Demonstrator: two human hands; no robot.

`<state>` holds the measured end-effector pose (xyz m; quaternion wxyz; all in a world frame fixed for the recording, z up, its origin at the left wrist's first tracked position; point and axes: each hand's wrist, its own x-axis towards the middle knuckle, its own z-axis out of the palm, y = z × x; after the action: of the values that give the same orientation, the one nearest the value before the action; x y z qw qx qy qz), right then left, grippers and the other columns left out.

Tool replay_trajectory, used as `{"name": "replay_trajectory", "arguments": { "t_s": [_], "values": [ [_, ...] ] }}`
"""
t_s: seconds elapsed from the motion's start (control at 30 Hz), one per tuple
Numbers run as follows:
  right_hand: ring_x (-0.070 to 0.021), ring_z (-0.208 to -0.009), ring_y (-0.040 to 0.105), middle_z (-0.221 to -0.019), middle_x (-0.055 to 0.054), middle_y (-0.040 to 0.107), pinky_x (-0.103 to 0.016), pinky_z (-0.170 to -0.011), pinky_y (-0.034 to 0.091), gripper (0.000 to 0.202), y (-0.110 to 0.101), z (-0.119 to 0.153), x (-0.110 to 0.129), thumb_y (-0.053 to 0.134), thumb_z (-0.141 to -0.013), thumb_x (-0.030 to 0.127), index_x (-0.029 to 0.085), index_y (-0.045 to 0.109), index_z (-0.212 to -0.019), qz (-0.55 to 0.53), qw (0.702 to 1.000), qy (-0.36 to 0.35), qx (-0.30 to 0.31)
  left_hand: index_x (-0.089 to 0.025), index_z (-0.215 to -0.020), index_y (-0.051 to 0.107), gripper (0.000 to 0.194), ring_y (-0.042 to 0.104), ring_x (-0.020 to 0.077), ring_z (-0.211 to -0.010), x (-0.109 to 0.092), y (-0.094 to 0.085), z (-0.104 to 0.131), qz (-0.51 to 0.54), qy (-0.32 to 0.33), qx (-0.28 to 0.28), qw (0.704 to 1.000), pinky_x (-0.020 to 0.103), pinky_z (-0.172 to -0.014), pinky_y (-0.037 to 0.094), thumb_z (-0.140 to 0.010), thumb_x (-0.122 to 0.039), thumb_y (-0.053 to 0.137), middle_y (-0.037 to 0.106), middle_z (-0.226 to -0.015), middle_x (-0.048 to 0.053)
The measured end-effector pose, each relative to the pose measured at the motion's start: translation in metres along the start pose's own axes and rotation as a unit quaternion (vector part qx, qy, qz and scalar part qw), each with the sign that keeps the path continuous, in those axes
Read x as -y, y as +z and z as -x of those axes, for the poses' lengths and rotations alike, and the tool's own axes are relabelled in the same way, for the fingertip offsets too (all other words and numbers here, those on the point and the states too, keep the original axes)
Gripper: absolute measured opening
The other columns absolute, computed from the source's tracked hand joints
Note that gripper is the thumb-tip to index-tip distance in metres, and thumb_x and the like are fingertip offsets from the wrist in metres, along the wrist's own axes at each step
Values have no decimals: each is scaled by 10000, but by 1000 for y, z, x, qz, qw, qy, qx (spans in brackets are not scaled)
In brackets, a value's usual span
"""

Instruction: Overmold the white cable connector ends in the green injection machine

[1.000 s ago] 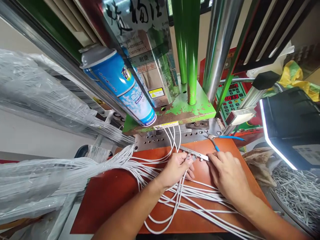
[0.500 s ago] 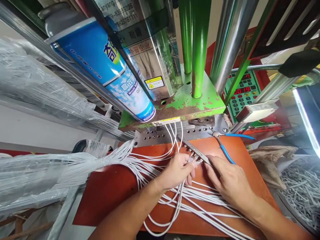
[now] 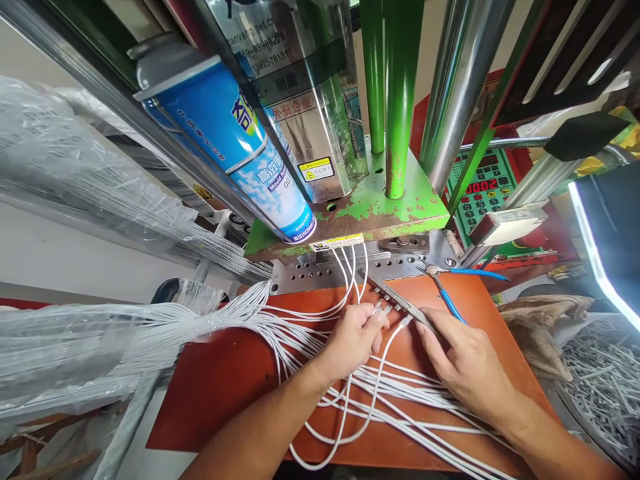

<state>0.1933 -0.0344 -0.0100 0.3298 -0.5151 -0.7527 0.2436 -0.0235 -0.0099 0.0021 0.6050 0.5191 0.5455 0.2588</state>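
My right hand grips the near end of a narrow metal bar with a row of small fittings along its edge. The bar slants away toward the machine's lower plate. My left hand is closed in a pinch on white cable ends with small clear-looking plugs, close beside the bar's middle. One white cable has its plug at the bar's near end, outside my fingers, and loops down over the orange-brown table. How firmly each plug sits in the bar is too small to tell.
A green press stands behind, cables running out under its plate. A blue spray can leans on it. Blue-handled cutters lie right of the bar. Bundled white cables cross the table. A control panel and scrap pile are right.
My left hand has shifted slightly up and left along the bar, leaving one cable's plug at the near end. The panel's red digits changed. The view moved a little.
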Motion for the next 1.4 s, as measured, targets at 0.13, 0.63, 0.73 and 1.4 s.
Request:
{"name": "replay_trajectory", "arguments": {
  "t_s": [0.13,0.63,0.73,1.4],
  "values": [
    [-206,-879,660,-1057,-66,699,-340,-818,476,209,1,0,-5,475,-1068,312,206,606,-1192,14,999,-37,26,-174,-826,580,298,397,66,-353,-5,-1,-2,-16,-28,15,999,173,-382,304,-982,-413,494,541,-510,-46],
    [-200,-935,675,-1098,-49,700,-335,-828,497,216,3,1,-7,485,-1067,310,221,582,-1239,42,998,-54,3,-195,-888,559,256,484,100,-562,-9,-13,0,-157,108,-134,972,223,-570,389,-1033,-369,440,548,-648,-34],
    [-199,-942,677,-1098,-50,703,-329,-831,500,211,2,1,-7,488,-1067,313,223,585,-1231,41,998,-51,1,-195,-767,516,313,456,80,-452,-12,-17,-1,-147,64,-94,983,213,-516,375,-1024,-358,444,524,-558,-50],
    [-206,-905,689,-1082,-61,717,-327,-792,501,214,3,1,-8,482,-1069,333,226,598,-1213,37,997,-67,9,-145,-757,600,329,541,87,-401,-1,-23,-11,-28,15,-25,999,177,-391,399,-935,-422,612,617,-598,12]
  ]
}}
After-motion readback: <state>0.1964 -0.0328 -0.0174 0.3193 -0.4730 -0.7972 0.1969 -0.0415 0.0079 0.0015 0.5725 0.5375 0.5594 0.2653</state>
